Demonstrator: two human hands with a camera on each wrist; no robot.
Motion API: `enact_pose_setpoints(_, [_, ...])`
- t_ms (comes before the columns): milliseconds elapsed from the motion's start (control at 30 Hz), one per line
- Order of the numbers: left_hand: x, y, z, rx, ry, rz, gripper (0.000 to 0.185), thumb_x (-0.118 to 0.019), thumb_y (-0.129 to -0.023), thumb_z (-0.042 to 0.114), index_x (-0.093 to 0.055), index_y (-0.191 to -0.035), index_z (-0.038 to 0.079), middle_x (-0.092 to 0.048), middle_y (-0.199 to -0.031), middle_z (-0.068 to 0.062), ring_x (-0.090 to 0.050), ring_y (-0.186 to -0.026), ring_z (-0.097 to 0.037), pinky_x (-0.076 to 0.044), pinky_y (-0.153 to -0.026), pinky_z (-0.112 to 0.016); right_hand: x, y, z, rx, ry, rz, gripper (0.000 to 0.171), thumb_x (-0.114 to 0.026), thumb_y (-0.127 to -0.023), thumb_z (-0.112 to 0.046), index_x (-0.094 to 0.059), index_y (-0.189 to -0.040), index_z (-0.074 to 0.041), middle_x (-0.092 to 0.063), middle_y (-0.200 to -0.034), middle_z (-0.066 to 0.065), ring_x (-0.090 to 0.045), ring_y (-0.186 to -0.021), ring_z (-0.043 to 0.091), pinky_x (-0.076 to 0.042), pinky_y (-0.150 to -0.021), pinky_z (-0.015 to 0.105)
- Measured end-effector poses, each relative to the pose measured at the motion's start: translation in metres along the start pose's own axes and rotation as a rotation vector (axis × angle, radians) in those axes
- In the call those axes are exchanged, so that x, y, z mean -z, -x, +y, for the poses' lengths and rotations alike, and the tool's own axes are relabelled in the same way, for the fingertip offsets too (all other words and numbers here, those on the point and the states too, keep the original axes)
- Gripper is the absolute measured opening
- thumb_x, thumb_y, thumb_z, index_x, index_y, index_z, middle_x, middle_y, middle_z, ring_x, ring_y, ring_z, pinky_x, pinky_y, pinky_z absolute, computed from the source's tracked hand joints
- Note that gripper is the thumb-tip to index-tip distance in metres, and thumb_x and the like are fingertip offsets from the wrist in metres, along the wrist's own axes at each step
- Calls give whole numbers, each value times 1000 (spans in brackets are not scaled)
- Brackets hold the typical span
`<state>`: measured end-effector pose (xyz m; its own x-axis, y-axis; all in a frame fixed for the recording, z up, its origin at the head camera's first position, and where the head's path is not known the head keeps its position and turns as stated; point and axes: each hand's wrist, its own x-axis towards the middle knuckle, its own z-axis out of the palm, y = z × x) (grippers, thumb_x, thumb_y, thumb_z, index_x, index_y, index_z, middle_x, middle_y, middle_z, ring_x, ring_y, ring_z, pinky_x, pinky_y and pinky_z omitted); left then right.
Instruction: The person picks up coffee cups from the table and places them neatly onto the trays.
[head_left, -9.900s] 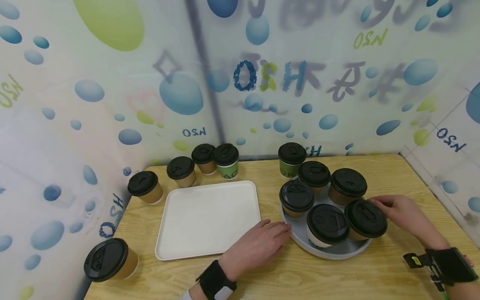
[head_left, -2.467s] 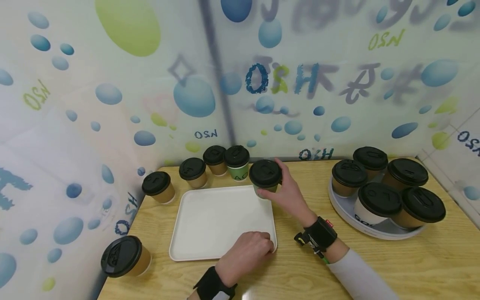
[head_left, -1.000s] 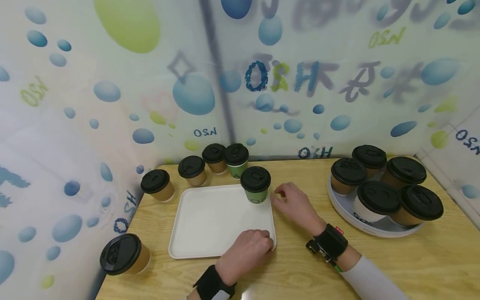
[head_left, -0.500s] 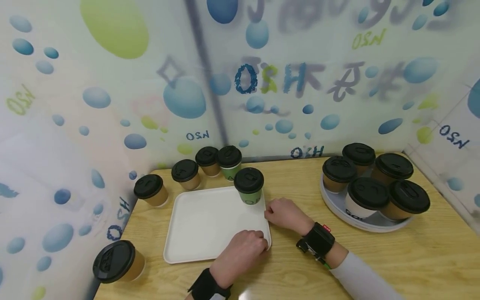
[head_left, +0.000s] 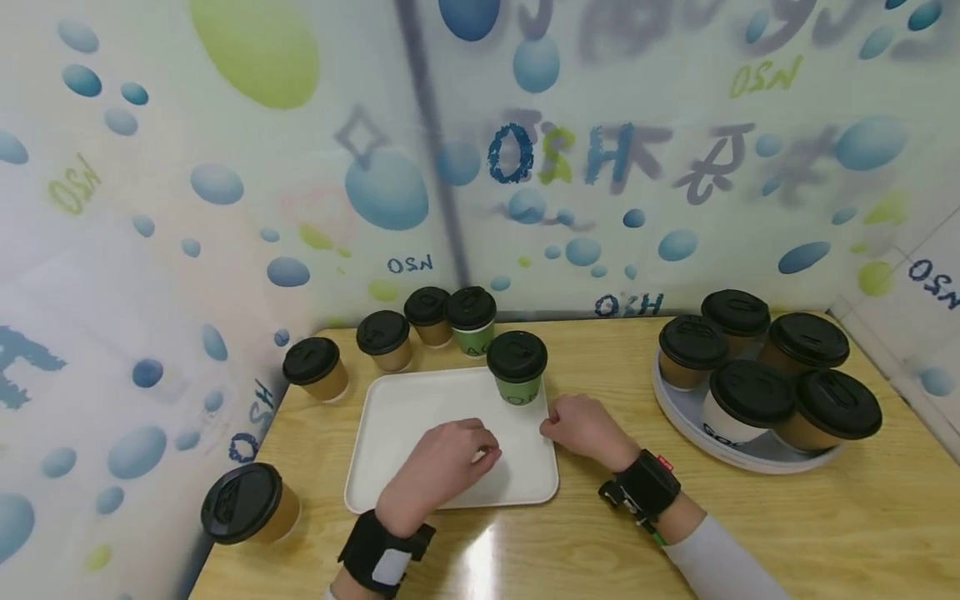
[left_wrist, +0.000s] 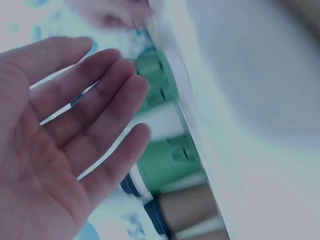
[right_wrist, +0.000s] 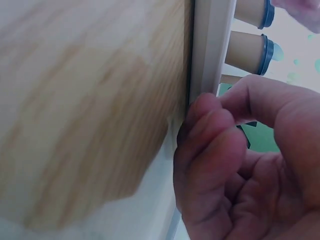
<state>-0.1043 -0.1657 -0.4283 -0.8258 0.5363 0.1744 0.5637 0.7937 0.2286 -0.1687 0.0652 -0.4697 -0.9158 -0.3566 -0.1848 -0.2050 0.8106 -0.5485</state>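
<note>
A white rectangular plastic tray point(head_left: 405, 417) lies on the light wooden desk point(head_left: 750, 525), in front of the person. A green paper cup with a black lid point(head_left: 517, 367) stands upright in the tray's corner at 1 o'clock, just inside the rim.

The left hand point(head_left: 442, 462) is above the middle of the tray, a little toward 5 o'clock. In the left wrist view its fingers point(left_wrist: 95, 115) are straight and spread, and they hold nothing; I cannot tell if the hand touches the tray floor. The right hand point(head_left: 581, 427) is at the tray's 3 o'clock edge, just below the green cup. Its fingers are curled, and in the right wrist view the fingertips point(right_wrist: 210, 125) lie against the white rim of the tray point(right_wrist: 210, 45). It is not clear if they really pinch the rim.

Behind the tray, from 10 to 12 o'clock, four more lidded cups stand in a row: three brown paper cups point(head_left: 384, 340) and one green cup point(head_left: 471, 320). One brown cup with a black lid point(head_left: 243, 504) stands alone at the desk's 8 o'clock corner. At 3 o'clock, well apart from the tray, a round grey plate point(head_left: 678, 417) carries five lidded cups point(head_left: 750, 404), close together.
</note>
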Motion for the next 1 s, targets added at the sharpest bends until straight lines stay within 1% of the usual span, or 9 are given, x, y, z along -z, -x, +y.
enact_pose_setpoints(100, [10, -7, -18, 112, 38, 63, 4, -77, -93, 15, -81, -91, 15, -68, -83, 7, -65, -75, -8, -53, -62, -27, 2, 2, 4, -12, -14, 1, 44, -69, -93, -16, -45, -56, -16, -33, -54, -4, -33, -49, 13, -23, -51, 27])
enact_pose_setpoints(200, [19, -17, -36, 215, 112, 149, 9, -75, -94, 13, -80, -100, 10, -71, -89, 1, -68, -82, -16, -56, -68, -33, 2, 3, 7, -28, -25, -2, 43, -68, -94, -17, -46, -57, -15, -34, -54, -4, -33, -49, 13, -24, -52, 27])
enact_pose_setpoints(333, [22, -30, -54, 298, 277, 277, 26, -74, -96, 14, -73, -119, 2, -72, -108, -11, -69, -98, -26, -58, -83, -43, 1, 3, 9, -41, -38, -16, 42, -68, -95, -19, -48, -58, -15, -35, -54, -4, -35, -50, 13, -25, -52, 27])
enact_pose_setpoints(433, [19, -40, -63, 336, 397, 336, 39, -74, -96, 15, -65, -131, -1, -67, -124, -18, -65, -111, -32, -56, -92, -48, 0, 2, 10, -45, -46, -23, 40, -68, -96, -19, -51, -60, -15, -37, -55, -3, -37, -50, 14, -26, -52, 27])
enact_pose_setpoints(533, [13, -50, -71, 373, 486, 351, 51, -74, -96, 17, -56, -139, -4, -59, -136, -23, -58, -122, -38, -53, -98, -51, 0, 2, 11, -42, -59, -24, 37, -68, -96, -18, -53, -62, -14, -39, -56, -3, -38, -51, 15, -27, -52, 28])
enact_pose_setpoints(700, [2, -63, -78, 452, 601, 351, 61, -74, -96, 21, -49, -146, -3, -51, -144, -26, -50, -133, -42, -48, -104, -54, 0, 1, 11, -32, -73, -27, 35, -68, -96, -17, -55, -63, -12, -41, -57, -2, -40, -52, 15, -28, -53, 28])
enact_pose_setpoints(800, [-4, -69, -85, 479, 639, 358, 62, -75, -96, 22, -48, -147, -2, -51, -144, -26, -50, -133, -42, -48, -104, -55, 1, 0, 10, -32, -76, -41, 34, -67, -96, -17, -55, -64, -12, -41, -57, -2, -40, -52, 15, -28, -53, 28])
enact_pose_setpoints(900, [-10, -75, -94, 480, 660, 369, 65, -76, -96, 21, -45, -147, -4, -51, -142, -28, -51, -132, -43, -48, -104, -55, 2, 0, 8, -33, -79, -51, 35, -66, -96, -17, -55, -63, -13, -42, -57, -2, -41, -52, 15, -28, -52, 28])
enact_pose_setpoints(1000, [-14, -80, -98, 491, 693, 375, 70, -78, -94, 21, -42, -149, -5, -51, -143, -28, -51, -132, -44, -47, -105, -53, 2, 0, 7, -38, -85, -58, 35, -66, -96, -16, -54, -63, -13, -42, -57, -2, -41, -52, 15, -28, -52, 28])
